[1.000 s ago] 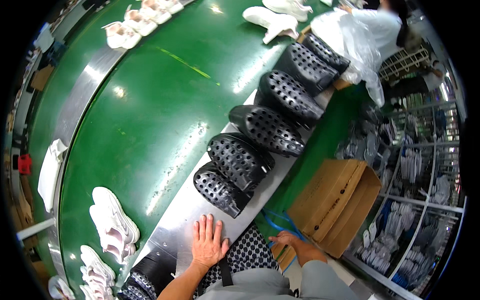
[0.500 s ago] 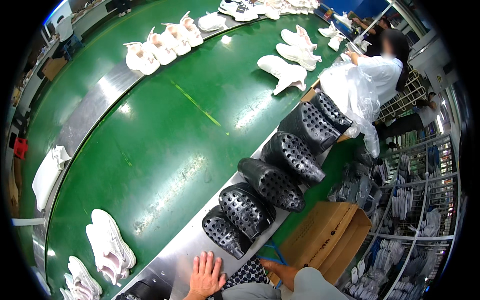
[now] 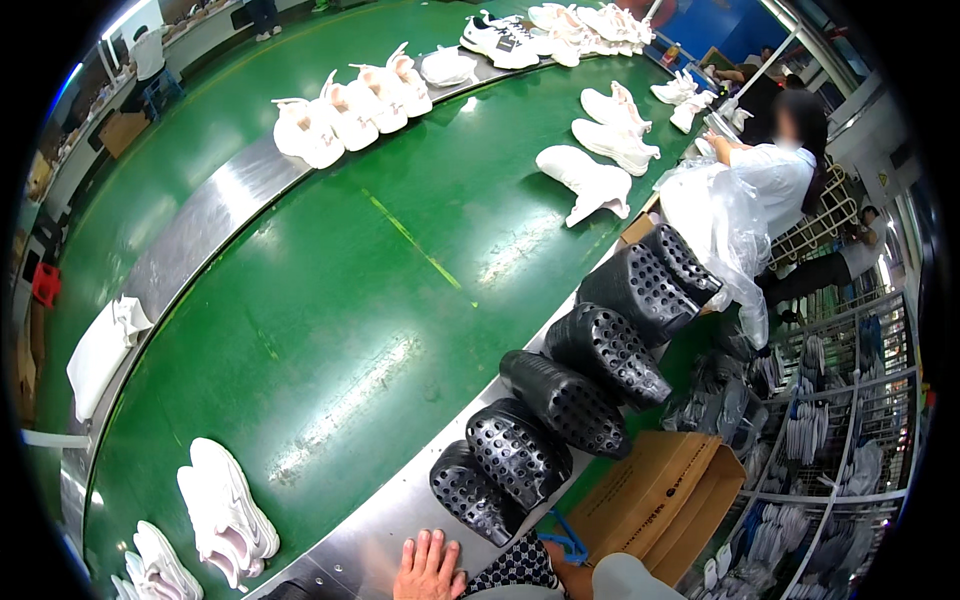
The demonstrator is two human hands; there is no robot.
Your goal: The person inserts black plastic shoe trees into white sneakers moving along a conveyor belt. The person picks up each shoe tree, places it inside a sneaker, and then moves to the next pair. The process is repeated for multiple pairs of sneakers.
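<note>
Left hand (image 3: 430,568) lies flat, fingers spread, palm down on the steel rim (image 3: 370,540) of the green conveyor (image 3: 330,290), gripping nothing. Right hand (image 3: 568,580) is mostly cut off by the lower edge; its grip cannot be told. Between them lies a black perforated piece (image 3: 518,566). Just beyond, a row of black perforated moulds (image 3: 560,400) overlaps along the rim. A cardboard box (image 3: 660,495) sits to the right; white shoes (image 3: 228,510) rest on the conveyor at left.
</note>
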